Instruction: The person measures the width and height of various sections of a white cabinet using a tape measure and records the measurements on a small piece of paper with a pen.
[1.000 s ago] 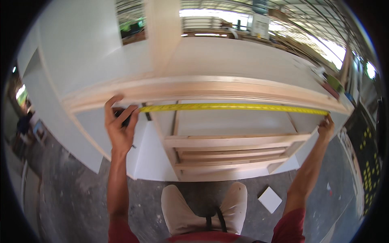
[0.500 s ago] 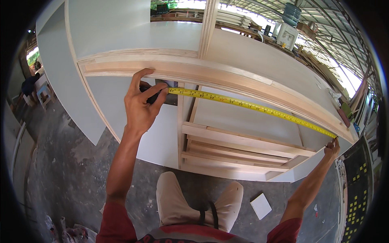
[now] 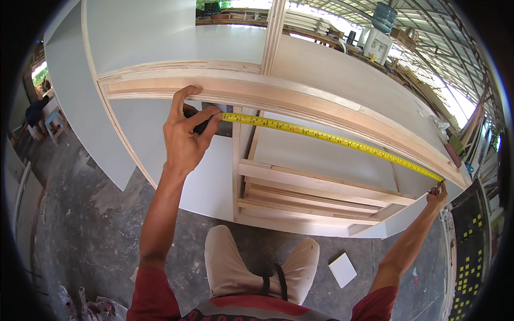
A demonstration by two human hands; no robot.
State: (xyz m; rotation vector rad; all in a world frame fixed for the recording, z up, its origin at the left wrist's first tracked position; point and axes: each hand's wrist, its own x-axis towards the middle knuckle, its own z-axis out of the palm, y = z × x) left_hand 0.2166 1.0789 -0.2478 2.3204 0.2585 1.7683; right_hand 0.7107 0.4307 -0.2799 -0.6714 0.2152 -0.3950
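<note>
A yellow tape measure (image 3: pixel 321 137) is stretched along the front of a wooden cabinet frame (image 3: pixel 235 85). My left hand (image 3: pixel 187 125) grips its dark case, which the fingers partly hide, with the index finger reaching up onto the frame's pale rail. At the far right end, my right hand (image 3: pixel 437 195) pinches the tape's end near the rail's corner. Below the tape lie pale wooden drawer-like rails (image 3: pixel 321 184) and white panels (image 3: pixel 206 176) of the cabinet.
A white sheet-like piece (image 3: pixel 342 270) lies on the grey floor (image 3: pixel 182 257). Behind the cabinet stand a water dispenser (image 3: pixel 378 45) and stacked timber. A black panel with yellow squares (image 3: pixel 468 262) leans at the right. Another person (image 3: pixel 36 113) is at the far left, by a stool (image 3: pixel 55 123).
The view has shifted slightly, so everything sits a little further left. Both hands keep their hold on the tape measure, which stays stretched along the rail.
</note>
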